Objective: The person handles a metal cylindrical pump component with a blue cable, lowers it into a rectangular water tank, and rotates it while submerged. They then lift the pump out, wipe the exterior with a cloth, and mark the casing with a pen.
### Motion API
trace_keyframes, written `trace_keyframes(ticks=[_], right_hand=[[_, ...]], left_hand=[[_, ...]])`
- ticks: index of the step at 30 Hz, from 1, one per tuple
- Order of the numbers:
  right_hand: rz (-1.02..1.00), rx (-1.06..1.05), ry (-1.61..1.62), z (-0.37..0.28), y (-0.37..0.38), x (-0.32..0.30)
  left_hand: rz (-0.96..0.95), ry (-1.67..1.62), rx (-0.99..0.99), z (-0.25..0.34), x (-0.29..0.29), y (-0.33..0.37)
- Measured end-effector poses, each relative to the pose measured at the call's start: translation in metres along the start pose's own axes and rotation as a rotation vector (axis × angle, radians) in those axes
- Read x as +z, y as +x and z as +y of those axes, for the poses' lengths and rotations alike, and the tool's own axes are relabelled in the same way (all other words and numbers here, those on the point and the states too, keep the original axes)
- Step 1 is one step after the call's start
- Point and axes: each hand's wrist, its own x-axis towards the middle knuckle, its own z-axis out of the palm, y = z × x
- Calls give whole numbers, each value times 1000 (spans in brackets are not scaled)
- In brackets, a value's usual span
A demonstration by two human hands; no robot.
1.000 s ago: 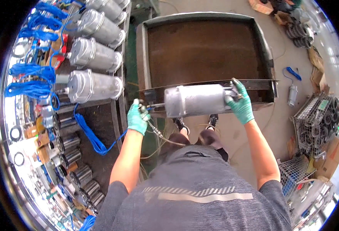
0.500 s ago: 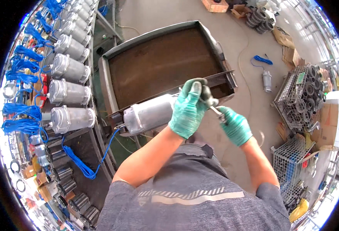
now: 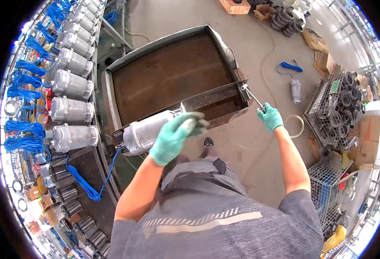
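Crosswise on the near rim of the rusty tray [image 3: 112, 93] lies a silver motor [image 3: 144, 133], with the left hand [image 3: 175, 134] hovering loosely curled above it, holding nothing. The right hand [image 3: 271, 118] is closed on a thin metal tool [image 3: 251, 94]. Probably heavy, rigid and smooth, the motor looks best gripped around both ends.

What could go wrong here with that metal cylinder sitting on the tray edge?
The silver cylinder lies across the front lip of the brown metal tray, partly overhanging; with only the left hand on it, it might roll or tip off toward the feet. The right hand holds a slim metal tool out near the tray corner, which could snag. The blue cable hanging below the cylinder may catch or tug.
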Motion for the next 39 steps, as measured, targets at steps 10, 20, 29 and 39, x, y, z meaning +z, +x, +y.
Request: trace_keyframes(ticks=[10,20,29,39], right_hand=[[-172,80,248,24,50,52],[141,-107,143,-50,24,12],[-177,-788,-70,-329,-55,8],[-649,-486,256,-348,-10,35]], left_hand=[[987,-130,107,-116,-162,-177],[1374,846,-64,-116,-258,-232],[705,1486,-862,-112,-330,-221],[675,971,-650,-27,-348,-325]])
